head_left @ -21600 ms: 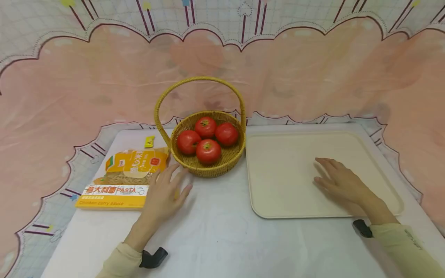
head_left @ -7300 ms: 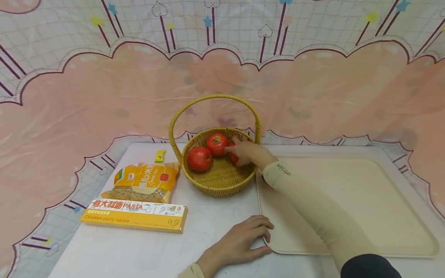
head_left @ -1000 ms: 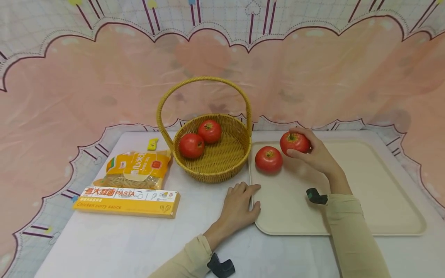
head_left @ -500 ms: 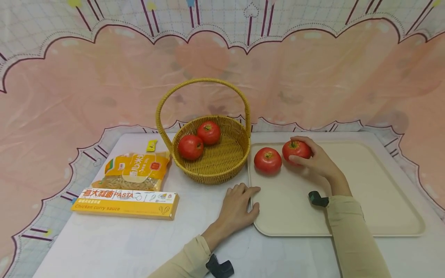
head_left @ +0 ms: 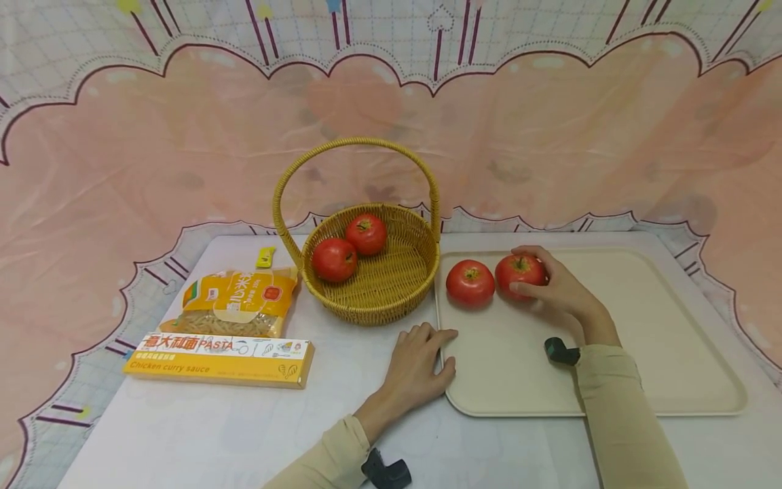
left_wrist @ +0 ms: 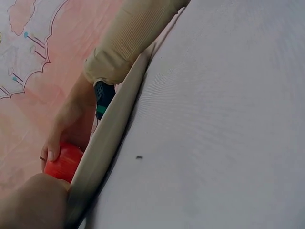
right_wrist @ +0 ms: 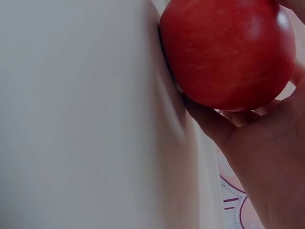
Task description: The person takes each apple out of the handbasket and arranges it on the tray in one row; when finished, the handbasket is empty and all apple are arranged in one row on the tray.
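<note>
My right hand [head_left: 562, 286] holds a red apple [head_left: 519, 273] at the back left of the beige tray [head_left: 647, 326], its fingers and thumb around the fruit's sides. Up close in the right wrist view, that apple [right_wrist: 228, 52] sits against the tray's surface. Just left of it lies a second apple [head_left: 470, 283] on the tray. My left hand [head_left: 417, 367] rests at the tray's left edge, fingers loosely spread and holding nothing. Two more apples, one in front [head_left: 334, 259] and one behind [head_left: 366, 234], lie in the left part of a yellow wicker basket [head_left: 391, 288].
Left of the basket lies an orange bag of pasta [head_left: 235, 302], with a yellow-and-white pasta box [head_left: 220, 360] in front. A small yellow packet [head_left: 265, 257] is behind the bag. The basket's tall handle [head_left: 354, 141] arches above its rim.
Over the last second my right hand has lowered its apple onto the tray beside the other one. My left hand has stayed put. Earlier, all the apples were in the basket.
</note>
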Tool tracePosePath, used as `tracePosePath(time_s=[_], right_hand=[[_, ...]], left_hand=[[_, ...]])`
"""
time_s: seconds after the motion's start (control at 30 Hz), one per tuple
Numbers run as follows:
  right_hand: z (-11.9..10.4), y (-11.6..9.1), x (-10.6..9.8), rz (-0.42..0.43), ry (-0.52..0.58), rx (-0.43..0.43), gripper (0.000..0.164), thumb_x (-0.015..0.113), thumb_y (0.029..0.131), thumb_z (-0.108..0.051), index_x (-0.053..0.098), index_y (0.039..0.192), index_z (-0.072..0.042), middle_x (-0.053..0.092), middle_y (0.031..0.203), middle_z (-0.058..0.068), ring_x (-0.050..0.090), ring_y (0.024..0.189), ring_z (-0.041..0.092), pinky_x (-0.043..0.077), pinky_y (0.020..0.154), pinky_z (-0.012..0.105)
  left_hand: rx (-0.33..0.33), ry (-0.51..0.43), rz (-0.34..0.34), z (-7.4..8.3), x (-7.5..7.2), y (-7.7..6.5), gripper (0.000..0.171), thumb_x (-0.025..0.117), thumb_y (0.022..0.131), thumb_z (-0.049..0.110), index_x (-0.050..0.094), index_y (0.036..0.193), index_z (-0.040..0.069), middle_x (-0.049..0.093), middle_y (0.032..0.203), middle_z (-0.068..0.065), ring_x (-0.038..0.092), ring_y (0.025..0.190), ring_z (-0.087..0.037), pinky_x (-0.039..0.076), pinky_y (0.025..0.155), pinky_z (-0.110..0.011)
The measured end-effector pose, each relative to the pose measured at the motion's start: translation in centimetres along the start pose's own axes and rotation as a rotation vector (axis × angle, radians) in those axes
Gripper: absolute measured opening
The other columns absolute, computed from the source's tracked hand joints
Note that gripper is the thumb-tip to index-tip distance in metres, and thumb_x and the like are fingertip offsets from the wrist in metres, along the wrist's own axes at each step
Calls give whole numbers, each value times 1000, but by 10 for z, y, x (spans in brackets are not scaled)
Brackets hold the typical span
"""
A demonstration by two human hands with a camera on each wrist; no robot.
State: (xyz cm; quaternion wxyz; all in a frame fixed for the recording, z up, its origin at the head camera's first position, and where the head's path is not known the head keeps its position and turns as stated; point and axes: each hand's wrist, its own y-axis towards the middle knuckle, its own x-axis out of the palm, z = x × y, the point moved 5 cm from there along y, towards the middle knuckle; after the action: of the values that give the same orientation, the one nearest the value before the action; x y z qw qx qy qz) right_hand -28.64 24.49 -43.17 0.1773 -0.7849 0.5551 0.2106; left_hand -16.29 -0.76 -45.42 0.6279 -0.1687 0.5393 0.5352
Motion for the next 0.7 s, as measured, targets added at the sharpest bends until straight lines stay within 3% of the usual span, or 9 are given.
tracePosePath(time_s=[0.47, 0.7], right_hand=[[6, -1, -4, -44, -42, 32, 75, 68, 84, -37, 26, 146, -33, 34, 146, 12, 34, 131, 36, 30, 104, 62], [1, 0, -6, -19, -36, -15, 69, 63, 89, -33, 27, 147, -25, 34, 148, 12, 32, 134, 36, 26, 106, 63]], left_hand=[[12, 3, -11, -2, 3, 0, 37, 61, 82, 29, 63, 119, 23, 53, 85, 5, 46, 76, -11, 28, 68, -24], [12, 1, -10, -2, 1, 1, 36, 60, 82, 29, 63, 118, 23, 54, 85, 5, 47, 75, -11, 28, 68, -24]])
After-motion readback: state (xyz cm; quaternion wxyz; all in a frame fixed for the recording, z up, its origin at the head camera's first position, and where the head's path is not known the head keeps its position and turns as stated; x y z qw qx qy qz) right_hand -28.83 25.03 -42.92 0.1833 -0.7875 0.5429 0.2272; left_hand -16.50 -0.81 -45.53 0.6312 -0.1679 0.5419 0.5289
